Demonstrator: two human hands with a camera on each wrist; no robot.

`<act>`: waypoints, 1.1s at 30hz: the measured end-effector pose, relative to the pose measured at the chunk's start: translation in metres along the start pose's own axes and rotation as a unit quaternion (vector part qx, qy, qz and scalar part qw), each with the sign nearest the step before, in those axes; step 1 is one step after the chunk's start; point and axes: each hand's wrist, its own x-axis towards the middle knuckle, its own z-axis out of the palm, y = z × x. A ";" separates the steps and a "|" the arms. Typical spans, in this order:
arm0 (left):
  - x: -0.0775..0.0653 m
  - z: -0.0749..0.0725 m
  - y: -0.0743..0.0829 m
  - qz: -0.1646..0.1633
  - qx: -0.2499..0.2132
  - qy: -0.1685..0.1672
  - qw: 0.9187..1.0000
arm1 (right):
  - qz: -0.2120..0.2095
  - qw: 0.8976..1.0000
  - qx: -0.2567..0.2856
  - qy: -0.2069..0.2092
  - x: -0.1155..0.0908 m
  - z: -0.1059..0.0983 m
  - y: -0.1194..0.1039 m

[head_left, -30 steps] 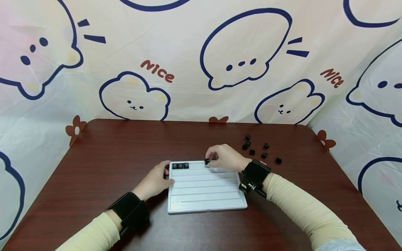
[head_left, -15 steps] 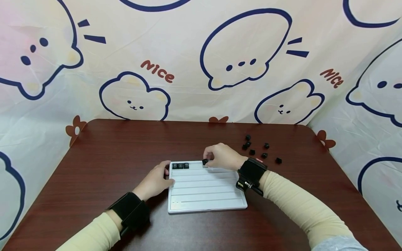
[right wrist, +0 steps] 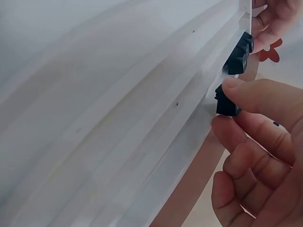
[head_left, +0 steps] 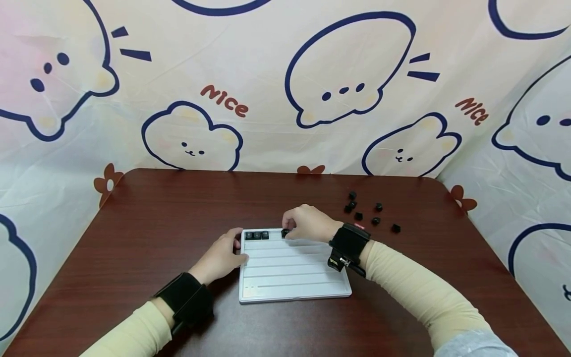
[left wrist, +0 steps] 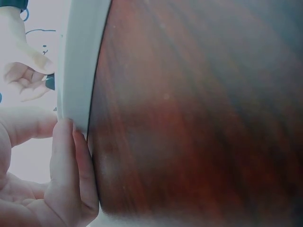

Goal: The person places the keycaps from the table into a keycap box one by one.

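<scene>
A right hand [head_left: 309,223] pinches a black block [right wrist: 226,103] at the far edge of a white tray [head_left: 292,275], near three blocks [head_left: 256,235] in a row.
The left hand [head_left: 219,257], well apart, grips the tray's left edge, seemingly to keep it steady.

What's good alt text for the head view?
A right hand pinches a black block over a white tray, near three blocks in a row. The left hand grips the tray's left edge; more blocks lie scattered on the brown table.
</scene>
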 end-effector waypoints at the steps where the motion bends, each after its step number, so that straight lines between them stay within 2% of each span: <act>1: 0.000 0.000 0.000 0.000 0.000 0.000 1.000 | -0.003 1.000 -0.001 0.000 0.001 0.000 0.000; 8: 0.000 0.000 0.001 -0.002 -0.001 0.001 1.000 | -0.021 1.000 -0.010 -0.005 0.007 0.002 -0.005; 19: 0.000 -0.001 0.002 -0.004 -0.001 0.000 1.000 | -0.004 1.000 -0.026 -0.012 0.014 0.006 -0.016; 33: 0.001 -0.001 0.001 0.001 0.002 0.000 1.000 | -0.005 0.998 -0.061 -0.011 0.022 0.011 -0.022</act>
